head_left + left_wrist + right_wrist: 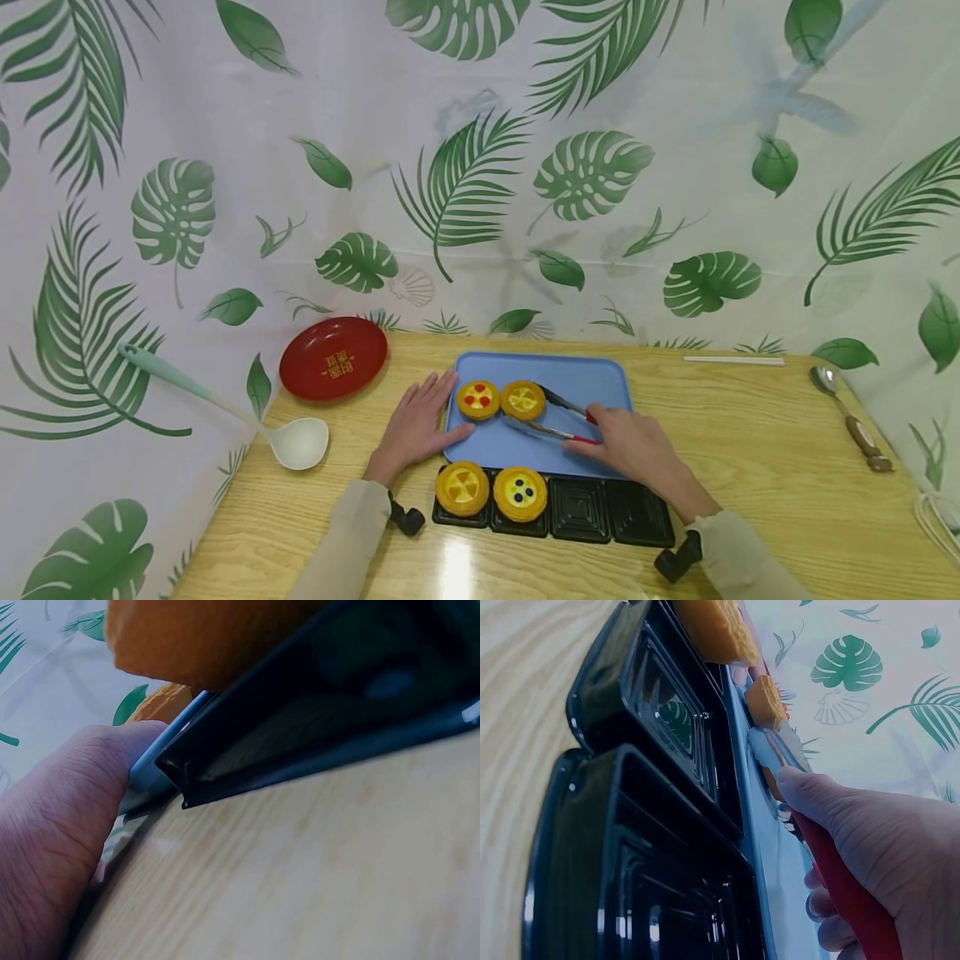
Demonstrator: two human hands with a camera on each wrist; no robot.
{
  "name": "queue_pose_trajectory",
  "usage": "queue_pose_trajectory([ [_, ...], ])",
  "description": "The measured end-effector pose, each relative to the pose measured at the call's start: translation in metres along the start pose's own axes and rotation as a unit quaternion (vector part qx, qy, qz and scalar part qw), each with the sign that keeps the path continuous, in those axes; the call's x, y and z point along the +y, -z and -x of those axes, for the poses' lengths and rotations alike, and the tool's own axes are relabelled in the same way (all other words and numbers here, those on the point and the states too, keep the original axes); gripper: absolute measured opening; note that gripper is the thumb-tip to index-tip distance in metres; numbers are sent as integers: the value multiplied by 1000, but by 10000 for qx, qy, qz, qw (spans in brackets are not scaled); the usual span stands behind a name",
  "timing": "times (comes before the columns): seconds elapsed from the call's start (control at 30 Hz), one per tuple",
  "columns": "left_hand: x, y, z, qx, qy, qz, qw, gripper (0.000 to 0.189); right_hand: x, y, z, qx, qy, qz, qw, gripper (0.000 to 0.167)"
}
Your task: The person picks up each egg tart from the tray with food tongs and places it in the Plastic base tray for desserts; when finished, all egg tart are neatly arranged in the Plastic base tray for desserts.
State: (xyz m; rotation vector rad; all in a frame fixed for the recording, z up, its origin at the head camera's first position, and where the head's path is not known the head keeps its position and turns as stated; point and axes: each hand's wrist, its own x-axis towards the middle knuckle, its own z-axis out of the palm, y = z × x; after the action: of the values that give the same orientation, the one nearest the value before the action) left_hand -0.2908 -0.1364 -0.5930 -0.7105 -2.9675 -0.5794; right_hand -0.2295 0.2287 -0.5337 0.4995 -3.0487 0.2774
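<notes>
Red-handled tongs (555, 432) spread, arms either side of yellow-topped tart (522, 402), contact unclear. Tart sits face up on blue rectangular tray (585, 379), tray flat.

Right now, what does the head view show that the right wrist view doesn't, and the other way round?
Only the head view: the red plate, ladle, spoon and white chopsticks. Only the right wrist view: the long stretch of red handle gripped by the right hand. Both: that hand, the tongs, tarts, black trays, blue tray and wooden table.
</notes>
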Motion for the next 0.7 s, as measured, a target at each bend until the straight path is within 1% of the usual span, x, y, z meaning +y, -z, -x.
queue_pose_trajectory([
  [0.33,0,-1,-1,-42,40,-31,10000,104,1,2,0,88,89,-7,9999,52],
  [0.57,0,-1,-1,14,25,14,10000,103,4,7,5,141,94,-31,9999,49],
  [0.7,0,-2,-1,-6,52,0,10000,104,5,13,10,185,122,-80,9997,50],
])
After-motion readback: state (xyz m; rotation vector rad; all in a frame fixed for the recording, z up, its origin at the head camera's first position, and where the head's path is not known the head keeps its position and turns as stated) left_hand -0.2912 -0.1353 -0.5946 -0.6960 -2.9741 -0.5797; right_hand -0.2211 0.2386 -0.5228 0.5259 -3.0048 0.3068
